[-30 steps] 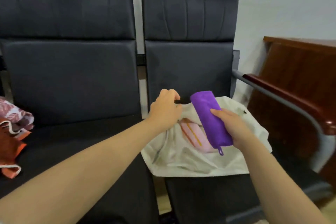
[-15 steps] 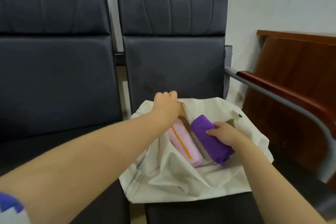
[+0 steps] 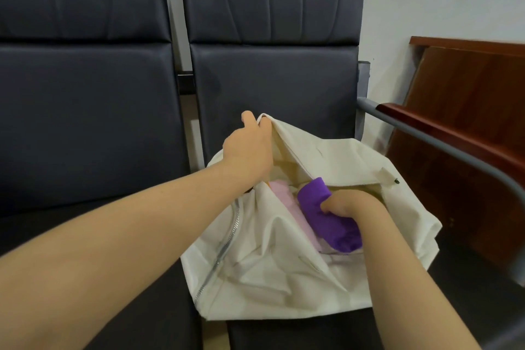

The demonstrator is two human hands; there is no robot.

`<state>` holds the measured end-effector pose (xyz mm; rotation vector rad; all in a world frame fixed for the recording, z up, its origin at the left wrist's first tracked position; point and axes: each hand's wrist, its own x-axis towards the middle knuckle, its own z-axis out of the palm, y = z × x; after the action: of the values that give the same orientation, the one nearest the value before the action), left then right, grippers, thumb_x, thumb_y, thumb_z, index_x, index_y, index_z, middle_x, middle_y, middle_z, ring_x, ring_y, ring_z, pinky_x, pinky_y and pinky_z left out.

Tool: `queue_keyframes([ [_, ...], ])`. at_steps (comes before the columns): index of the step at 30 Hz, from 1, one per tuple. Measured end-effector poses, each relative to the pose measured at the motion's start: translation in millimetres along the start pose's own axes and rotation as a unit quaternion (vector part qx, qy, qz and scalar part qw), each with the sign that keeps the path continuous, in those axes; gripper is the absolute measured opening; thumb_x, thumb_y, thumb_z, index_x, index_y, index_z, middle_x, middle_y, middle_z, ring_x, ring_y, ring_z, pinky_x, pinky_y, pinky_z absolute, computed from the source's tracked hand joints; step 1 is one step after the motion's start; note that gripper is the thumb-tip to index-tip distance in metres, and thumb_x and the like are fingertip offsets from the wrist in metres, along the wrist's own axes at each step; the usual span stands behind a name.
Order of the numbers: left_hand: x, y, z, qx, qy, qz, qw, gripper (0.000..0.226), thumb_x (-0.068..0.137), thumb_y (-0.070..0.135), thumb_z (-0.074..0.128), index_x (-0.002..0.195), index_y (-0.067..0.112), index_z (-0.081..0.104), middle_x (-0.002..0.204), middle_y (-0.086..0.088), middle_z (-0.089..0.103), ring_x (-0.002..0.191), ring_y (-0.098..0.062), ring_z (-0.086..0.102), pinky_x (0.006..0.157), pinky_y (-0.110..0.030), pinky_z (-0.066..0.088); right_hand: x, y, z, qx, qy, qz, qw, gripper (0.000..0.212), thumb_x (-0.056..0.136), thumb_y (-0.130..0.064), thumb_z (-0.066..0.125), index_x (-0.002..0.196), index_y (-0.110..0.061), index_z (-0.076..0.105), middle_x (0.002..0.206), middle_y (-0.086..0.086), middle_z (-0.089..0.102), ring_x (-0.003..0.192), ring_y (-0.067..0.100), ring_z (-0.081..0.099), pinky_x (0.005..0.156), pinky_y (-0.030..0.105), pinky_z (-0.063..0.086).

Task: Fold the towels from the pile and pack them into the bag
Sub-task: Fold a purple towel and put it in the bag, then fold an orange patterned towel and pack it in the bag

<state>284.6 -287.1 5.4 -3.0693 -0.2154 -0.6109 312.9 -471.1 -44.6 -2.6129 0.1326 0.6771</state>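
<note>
A cream cloth bag (image 3: 270,273) with a zipper lies on the right-hand dark seat. My left hand (image 3: 248,148) grips the bag's upper edge and holds it lifted, so the mouth gapes. My right hand (image 3: 350,206) is inside the mouth, closed around a rolled purple towel (image 3: 326,221). A rolled pink towel (image 3: 287,202) lies in the bag just left of the purple one, partly hidden by the cloth. The towel pile is out of view.
Two dark padded chairs (image 3: 85,111) stand side by side against a white wall. A grey metal armrest with a wooden top (image 3: 443,133) runs along the right of the bag. A brown wooden cabinet (image 3: 466,111) stands beyond it.
My right hand has carried the purple towel down from above the bag into its mouth, beside the pink towel. My left hand has pulled the bag's edge higher. The view shifted right, off the pile.
</note>
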Motion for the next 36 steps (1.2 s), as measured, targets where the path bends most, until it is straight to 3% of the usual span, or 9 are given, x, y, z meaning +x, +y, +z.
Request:
queue_keyframes([
  [6,5,-6,-5,-0.028,0.018,-0.017,0.999,0.043,0.085,0.005,0.053,0.125,0.005,0.036,0.127,-0.017,0.035,0.049,-0.015,0.036,0.043,-0.026,0.025,11,8,10,-0.031,-0.030,0.013,0.999,0.022,0.095,-0.027,0.049,0.104,-0.009,0.057,0.094,0.007,0.057,0.078,0.020,0.053,0.064,0.028,0.039],
  [11,2,-11,-9,-0.014,0.011,0.001,1.000,0.043,0.086,0.009,0.053,0.125,0.005,0.035,0.129,-0.015,0.033,0.051,-0.017,0.037,0.045,-0.026,0.028,26,8,14,0.063,0.080,-0.072,0.992,0.044,0.100,-0.030,0.050,0.136,-0.005,0.049,0.133,0.014,0.055,0.115,0.031,0.053,0.085,0.029,0.037],
  [17,-10,-5,-5,0.039,-0.003,0.073,0.997,0.040,0.085,0.018,0.056,0.120,0.012,0.039,0.125,-0.011,0.032,0.052,-0.015,0.042,0.044,-0.026,0.030,51,3,43,0.058,0.111,-0.085,0.988,0.045,0.104,-0.027,0.039,0.132,0.006,0.049,0.136,0.024,0.052,0.123,0.036,0.050,0.096,0.032,0.038],
  [20,-13,-6,-2,0.056,-0.002,0.094,0.994,0.036,0.085,0.018,0.056,0.116,0.012,0.040,0.122,-0.010,0.034,0.050,-0.015,0.041,0.043,-0.025,0.027,50,2,50,-0.021,0.120,-0.074,0.990,0.052,0.103,-0.039,0.035,0.136,0.000,0.046,0.137,0.021,0.050,0.124,0.034,0.048,0.099,0.034,0.038],
  [24,-15,-9,0,0.058,-0.012,0.105,0.993,0.036,0.088,0.020,0.055,0.120,0.013,0.040,0.118,-0.008,0.036,0.053,-0.015,0.043,0.043,-0.026,0.029,42,-4,56,-0.163,0.262,-0.107,0.945,0.051,0.100,-0.045,0.038,0.138,-0.010,0.038,0.141,0.012,0.040,0.125,0.031,0.044,0.094,0.038,0.040],
  [26,-18,-11,-3,0.050,-0.024,0.109,0.992,0.038,0.089,0.020,0.053,0.124,0.014,0.039,0.121,-0.008,0.035,0.059,-0.015,0.042,0.045,-0.027,0.028,39,-5,66,-0.166,0.189,-0.162,0.954,0.055,0.101,-0.043,0.033,0.147,-0.014,0.027,0.152,0.009,0.029,0.135,0.031,0.033,0.105,0.044,0.033],
  [28,-25,-14,-6,0.052,-0.059,0.123,0.989,0.039,0.089,0.019,0.051,0.127,0.015,0.042,0.130,-0.009,0.031,0.076,-0.019,0.044,0.056,-0.030,0.033,31,-5,72,-0.179,0.167,-0.176,0.954,0.053,0.100,-0.038,0.034,0.148,-0.016,0.027,0.153,0.007,0.030,0.138,0.029,0.032,0.109,0.046,0.032],
  [33,-46,-33,-9,0.052,-0.130,0.227,0.964,0.042,0.093,0.020,0.044,0.134,0.020,0.050,0.155,-0.009,0.013,0.130,-0.033,0.030,0.101,-0.043,0.032,-17,-37,47,-0.167,0.247,-0.182,0.937,0.023,0.098,-0.030,0.044,0.112,-0.019,0.059,0.104,0.003,0.064,0.094,0.022,0.060,0.078,0.031,0.047],
  [36,-68,-55,-25,-0.059,-0.120,0.291,0.947,0.043,0.098,0.023,0.041,0.141,0.025,0.042,0.151,-0.003,0.029,0.132,-0.024,0.033,0.108,-0.040,0.030,-63,-71,34,-0.234,0.252,-0.195,0.919,0.017,0.099,-0.025,0.048,0.107,-0.017,0.061,0.103,0.002,0.063,0.092,0.019,0.059,0.076,0.029,0.047],
])
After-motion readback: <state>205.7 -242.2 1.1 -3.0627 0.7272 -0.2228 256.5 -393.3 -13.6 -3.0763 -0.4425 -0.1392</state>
